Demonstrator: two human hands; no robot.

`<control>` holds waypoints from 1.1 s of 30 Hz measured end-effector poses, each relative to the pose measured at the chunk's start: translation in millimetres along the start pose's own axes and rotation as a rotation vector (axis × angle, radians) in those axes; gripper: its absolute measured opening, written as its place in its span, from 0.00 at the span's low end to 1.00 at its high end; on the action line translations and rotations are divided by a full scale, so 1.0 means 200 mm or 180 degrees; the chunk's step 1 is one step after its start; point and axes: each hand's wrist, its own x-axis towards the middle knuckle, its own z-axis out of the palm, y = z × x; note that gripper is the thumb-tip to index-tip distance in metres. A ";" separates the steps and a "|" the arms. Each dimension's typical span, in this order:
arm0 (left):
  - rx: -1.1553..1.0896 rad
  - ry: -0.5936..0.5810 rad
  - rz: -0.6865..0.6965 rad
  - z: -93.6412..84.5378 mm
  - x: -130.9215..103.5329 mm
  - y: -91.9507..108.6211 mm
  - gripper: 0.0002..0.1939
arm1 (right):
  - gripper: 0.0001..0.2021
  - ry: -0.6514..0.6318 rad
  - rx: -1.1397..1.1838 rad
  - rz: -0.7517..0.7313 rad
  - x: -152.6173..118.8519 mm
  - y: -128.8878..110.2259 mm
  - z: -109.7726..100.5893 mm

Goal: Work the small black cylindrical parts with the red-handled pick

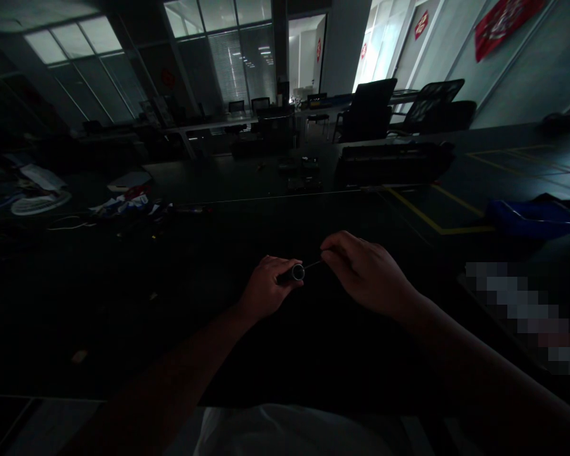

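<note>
My left hand [268, 285] is closed around a short dark tube [297, 273], whose round end with a pale rim faces me; it looks like a small flashlight, though the dim light hides its details. From beside that end, a thin straight strand [312, 263] runs up to my right hand [361, 269]. Thumb and forefinger of the right hand pinch the strand's far end. Whether it is a cord or a stiff wire, I cannot tell. Both hands are above the dark tabletop [209, 253].
Loose papers and small items [128, 202] lie at the left. A long black object [394, 163] and small dark boxes [304, 182] sit farther back. At right are a blue bag-like item [527, 218], yellow tape lines [415, 212] and a blurred-out patch [527, 313]. Chairs [368, 111] stand beyond.
</note>
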 end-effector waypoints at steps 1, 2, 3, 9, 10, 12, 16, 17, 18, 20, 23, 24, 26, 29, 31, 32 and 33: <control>0.0002 0.0004 0.0011 0.00 0.00 0.00 0.20 | 0.07 0.0022 -0.0002 0.0101 0.00 0.00 0.00; 0.0009 0.0004 0.0022 0.00 0.00 0.01 0.20 | 0.09 0.0053 0.0002 0.0202 0.00 0.00 0.01; 0.0021 -0.0005 0.0030 0.00 0.00 0.01 0.20 | 0.11 0.0101 0.0001 0.0288 0.01 0.01 0.01; 0.0044 -0.0112 -0.0036 0.01 0.00 0.03 0.21 | 0.15 0.0286 0.0009 0.0422 0.00 0.00 0.03; 0.0045 -0.0121 -0.0053 0.01 0.00 0.03 0.21 | 0.12 0.0266 0.0109 0.0393 0.00 0.00 0.04; 0.0056 -0.0120 -0.0071 0.01 0.00 0.03 0.21 | 0.06 0.0256 0.0361 0.0293 -0.01 0.00 0.05; 0.0049 0.0046 -0.0202 0.00 0.00 0.02 0.21 | 0.04 0.0340 0.0745 0.0223 -0.03 0.00 0.09; 0.0042 0.0081 -0.0265 0.00 0.00 0.01 0.21 | 0.04 0.0385 0.0830 0.0284 -0.03 0.00 0.10; 0.0032 0.0109 -0.0321 -0.01 0.01 0.01 0.21 | 0.04 0.0441 0.0933 0.0389 -0.03 0.00 0.11; 0.0015 0.0131 -0.0298 -0.01 0.01 0.01 0.21 | 0.09 0.0609 0.1239 0.0728 -0.01 0.03 0.13; 0.0039 0.0099 0.0000 -0.03 0.02 0.00 0.20 | 0.15 0.0857 0.2149 0.1438 0.03 0.10 0.16; 0.0064 0.0073 0.0030 -0.04 0.02 0.00 0.20 | 0.16 0.0824 0.2593 0.1679 0.04 0.12 0.17; 0.0115 0.0011 -0.0089 -0.05 0.03 -0.01 0.19 | 0.15 0.0874 0.3130 0.1991 0.06 0.16 0.18; 0.0149 -0.0040 -0.0284 -0.06 0.03 -0.01 0.19 | 0.13 0.1156 0.3105 0.1890 0.07 0.17 0.19; 0.0134 -0.0023 -0.0270 -0.06 0.03 -0.01 0.20 | 0.13 0.1192 0.2789 0.1649 0.06 0.15 0.19; 0.0125 -0.0013 -0.0251 -0.06 0.03 0.00 0.20 | 0.14 0.1167 0.2620 0.1525 0.05 0.14 0.19; 0.0121 -0.0004 -0.0234 -0.06 0.03 0.00 0.20 | 0.14 0.1125 0.2485 0.1415 0.05 0.13 0.19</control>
